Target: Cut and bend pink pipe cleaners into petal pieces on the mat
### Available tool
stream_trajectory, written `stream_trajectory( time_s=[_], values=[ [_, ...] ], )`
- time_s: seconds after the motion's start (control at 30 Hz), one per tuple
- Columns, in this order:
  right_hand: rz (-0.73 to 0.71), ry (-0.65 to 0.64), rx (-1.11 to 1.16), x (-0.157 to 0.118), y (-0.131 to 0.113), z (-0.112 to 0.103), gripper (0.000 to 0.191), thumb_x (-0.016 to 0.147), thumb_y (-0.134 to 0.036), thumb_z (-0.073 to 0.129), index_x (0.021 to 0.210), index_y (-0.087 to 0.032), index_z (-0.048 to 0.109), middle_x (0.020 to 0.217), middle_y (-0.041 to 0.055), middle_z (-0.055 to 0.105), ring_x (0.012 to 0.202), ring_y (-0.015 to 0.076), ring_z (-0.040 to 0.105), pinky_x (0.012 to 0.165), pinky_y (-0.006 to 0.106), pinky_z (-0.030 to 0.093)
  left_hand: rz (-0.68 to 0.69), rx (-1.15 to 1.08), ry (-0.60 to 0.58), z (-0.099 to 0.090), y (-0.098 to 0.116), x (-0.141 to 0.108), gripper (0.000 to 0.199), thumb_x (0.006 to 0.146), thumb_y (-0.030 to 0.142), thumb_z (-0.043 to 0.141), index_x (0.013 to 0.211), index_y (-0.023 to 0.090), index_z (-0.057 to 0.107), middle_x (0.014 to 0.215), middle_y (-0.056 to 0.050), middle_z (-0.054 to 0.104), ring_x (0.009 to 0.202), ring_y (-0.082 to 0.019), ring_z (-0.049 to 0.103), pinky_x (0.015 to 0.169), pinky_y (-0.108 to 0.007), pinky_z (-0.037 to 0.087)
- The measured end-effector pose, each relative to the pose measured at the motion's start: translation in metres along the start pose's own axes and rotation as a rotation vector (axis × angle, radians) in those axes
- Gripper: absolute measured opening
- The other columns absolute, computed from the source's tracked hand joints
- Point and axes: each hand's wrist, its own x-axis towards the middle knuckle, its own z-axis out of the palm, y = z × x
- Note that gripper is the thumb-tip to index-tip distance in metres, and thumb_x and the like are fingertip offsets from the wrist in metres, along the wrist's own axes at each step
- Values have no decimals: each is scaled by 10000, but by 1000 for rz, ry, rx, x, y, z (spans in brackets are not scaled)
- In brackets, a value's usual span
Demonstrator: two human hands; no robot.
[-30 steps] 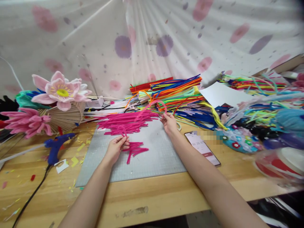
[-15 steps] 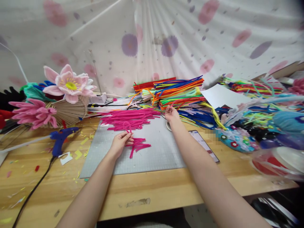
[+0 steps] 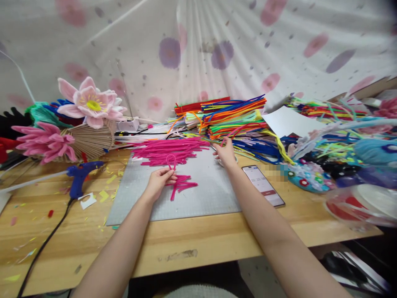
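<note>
My left hand point(image 3: 161, 179) pinches a bright pink pipe cleaner point(image 3: 171, 159), bent into a loop that stands above the fingertips. Just beside these fingers, several short pink pieces point(image 3: 182, 185) lie on the grey cutting mat point(image 3: 207, 200). Farther back on the mat is a wide pile of straight pink pipe cleaners point(image 3: 167, 150). My right hand point(image 3: 226, 153) hovers at the mat's far right edge, fingers curled but apart. Beneath it, mostly covered, is a pale ring-shaped thing I cannot make out.
Bundles of coloured pipe cleaners point(image 3: 235, 116) are stacked at the back. A phone point(image 3: 263, 186) lies right of the mat. On the left are a blue glue gun point(image 3: 79, 178) with its cord and fluffy pink flowers point(image 3: 93, 103). A clear tub point(image 3: 362, 205) sits far right.
My right hand has come slightly nearer, its fingers spreading more. My left hand still holds the pink loop in nearly the same place. The view has shifted slightly.
</note>
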Motion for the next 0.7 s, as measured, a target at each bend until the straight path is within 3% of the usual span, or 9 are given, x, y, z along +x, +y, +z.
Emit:
stream_trajectory(
  time_s=[0.03, 0.1, 0.17, 0.23, 0.37, 0.7],
  values=[
    [-51, -82, -75, -11, 1, 4, 405, 671, -268, 627, 1041, -198, 479, 902, 11, 574, 396, 12, 468, 322, 135, 368, 1, 4, -1, 0, 0, 0, 249, 594, 265, 717, 751, 92, 632, 649, -28, 644, 549, -88, 595, 549, -200, 507],
    [-49, -369, -149, -32, 6, 15, 245, 695, -316, 603, 864, -149, 542, 739, 7, 588, 383, 26, 455, 344, 153, 377, 4, 15, -3, 1, 0, 0, 251, 593, 259, 716, 760, 93, 632, 656, -30, 646, 556, -90, 596, 557, -205, 508],
    [1, -636, -147, -50, 13, 30, 237, 687, -322, 611, 837, -145, 562, 671, 0, 594, 387, 34, 446, 361, 161, 374, 6, 38, -8, 2, 0, -1, 252, 595, 255, 714, 772, 95, 633, 665, -32, 650, 563, -92, 597, 571, -214, 509],
    [5, -767, -89, -64, 21, 43, 243, 675, -337, 616, 821, -149, 564, 616, -27, 572, 386, 35, 425, 365, 165, 364, -1, 71, -23, 3, 0, -3, 240, 600, 251, 710, 765, 95, 632, 659, -32, 649, 556, -91, 593, 580, -221, 508],
    [-47, -853, -60, -74, 32, 53, 248, 657, -371, 625, 702, -144, 536, 468, -70, 471, 391, 42, 402, 391, 169, 352, -22, 133, -78, 5, -1, -6, 212, 606, 253, 705, 725, 96, 627, 632, -21, 634, 521, -81, 575, 570, -225, 501],
    [-77, -842, -67, -75, 34, 53, 245, 647, -366, 608, 664, -150, 492, 502, -68, 478, 398, 33, 347, 393, 180, 256, -115, 231, -147, 10, 4, -6, 125, 715, 209, 615, 671, 92, 620, 614, -56, 644, 516, -104, 596, 545, -226, 506]
  ],
)
